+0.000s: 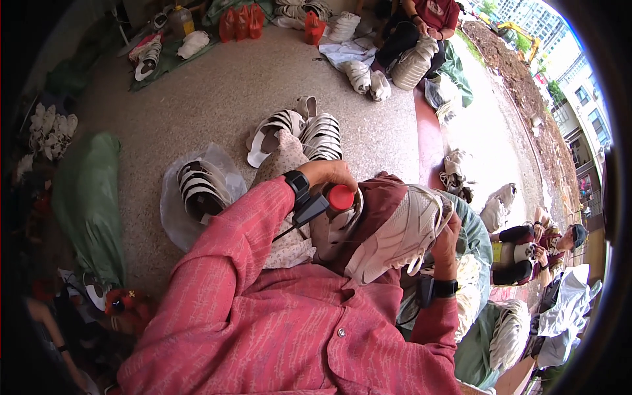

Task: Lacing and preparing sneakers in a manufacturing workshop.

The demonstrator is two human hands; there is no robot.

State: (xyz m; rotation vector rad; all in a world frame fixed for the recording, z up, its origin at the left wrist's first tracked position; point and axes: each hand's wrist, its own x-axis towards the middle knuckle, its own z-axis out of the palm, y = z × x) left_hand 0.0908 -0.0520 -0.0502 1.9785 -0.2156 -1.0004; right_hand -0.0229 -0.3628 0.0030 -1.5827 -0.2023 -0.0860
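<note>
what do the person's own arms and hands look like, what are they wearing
Both arms wear long pink-red woven sleeves with faint pale streaks, part of a shirt with a small snap button on the chest. Each wrist carries a black band with a boxy black unit, left and right. The hands, left and right, are bare, without gloves.

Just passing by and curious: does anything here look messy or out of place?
Nothing looks damaged or spilled. The left hand holds a red-capped bottle over a white shoe steadied by the right hand. More shoe uppers lie loose on the floor.
</note>
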